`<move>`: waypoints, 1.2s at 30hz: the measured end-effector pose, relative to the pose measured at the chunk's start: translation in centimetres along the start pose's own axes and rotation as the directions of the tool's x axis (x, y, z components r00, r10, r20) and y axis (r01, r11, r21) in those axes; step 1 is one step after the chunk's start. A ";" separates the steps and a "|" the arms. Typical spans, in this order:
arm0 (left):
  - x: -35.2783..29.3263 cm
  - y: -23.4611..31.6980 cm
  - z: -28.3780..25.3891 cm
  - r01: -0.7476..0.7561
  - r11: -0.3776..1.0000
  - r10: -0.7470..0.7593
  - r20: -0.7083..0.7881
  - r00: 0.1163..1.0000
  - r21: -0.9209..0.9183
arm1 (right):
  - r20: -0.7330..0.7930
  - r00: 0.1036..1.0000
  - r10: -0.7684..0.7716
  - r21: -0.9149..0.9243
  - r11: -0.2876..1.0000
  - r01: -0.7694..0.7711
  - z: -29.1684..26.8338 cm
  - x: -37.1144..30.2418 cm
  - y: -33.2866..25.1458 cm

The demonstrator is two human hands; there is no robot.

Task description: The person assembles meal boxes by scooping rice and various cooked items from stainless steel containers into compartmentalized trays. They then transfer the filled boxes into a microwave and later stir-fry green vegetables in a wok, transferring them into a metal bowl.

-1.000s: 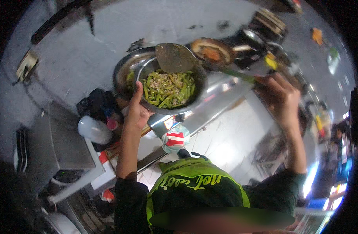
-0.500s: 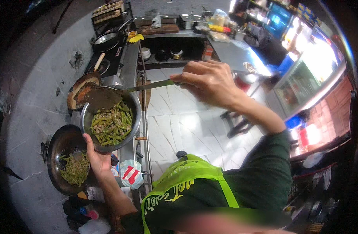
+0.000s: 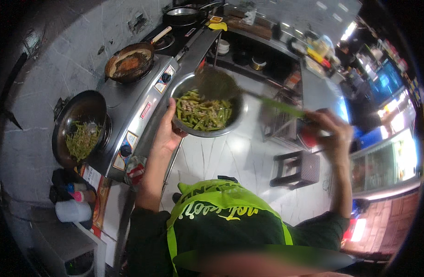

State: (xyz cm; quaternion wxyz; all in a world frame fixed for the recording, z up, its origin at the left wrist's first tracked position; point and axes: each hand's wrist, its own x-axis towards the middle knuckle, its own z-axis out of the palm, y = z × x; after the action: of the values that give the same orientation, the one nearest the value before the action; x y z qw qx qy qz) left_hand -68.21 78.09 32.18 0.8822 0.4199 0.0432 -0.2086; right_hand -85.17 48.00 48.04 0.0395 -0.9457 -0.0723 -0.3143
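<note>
My left hand (image 3: pixel 164 131) grips the near left rim of a steel mixing bowl (image 3: pixel 237 117), thumb up along its side. Cut green beans with bits of minced meat (image 3: pixel 205 113) fill the bowl, which I hold up beside the stove. My right hand (image 3: pixel 329 131), smeared by motion, is closed round the handle of a long ladle (image 3: pixel 216 83). The ladle's wide dark head is blurred and hangs over the bowl's far part. At the left, a dark wok (image 3: pixel 80 106) on the stove holds more green beans (image 3: pixel 81 138).
The steel gas stove (image 3: pixel 140 101) runs along the left wall. A wooden-handled pan (image 3: pixel 131 62) with brown residue sits on its far burner. Bottles (image 3: pixel 73 210) stand near the wok. A plastic stool (image 3: pixel 304 168) is on the tiled floor; a steel counter (image 3: pixel 320 83) stands at the far right.
The view has turned toward the left. The bowl has moved right, away from the wok and over the floor. My right hand and the ladle have moved right with it.
</note>
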 end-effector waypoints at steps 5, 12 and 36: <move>2.3 -4.1 -1.1 0.094 0.991 -0.095 0.000 0.996 -0.091 | -0.080 0.996 -0.034 -0.015 0.999 0.033 0.9 0.0 4.3; 2.6 -8.7 1.6 -0.052 0.997 0.056 -0.068 0.996 0.065 | 0.153 0.984 -0.093 0.105 0.991 0.078 4.7 -0.3 9.3; -6.7 2.9 -6.8 -0.304 0.947 0.275 -0.231 0.933 -0.101 | 0.537 0.843 0.010 0.642 0.644 -0.417 12.1 7.7 0.2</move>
State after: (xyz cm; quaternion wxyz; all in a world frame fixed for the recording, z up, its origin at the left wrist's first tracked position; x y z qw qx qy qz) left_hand -72.45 87.11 31.57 0.9200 0.3807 0.0896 -0.0262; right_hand -71.92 50.11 42.95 0.4366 -0.8958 -0.0838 -0.0017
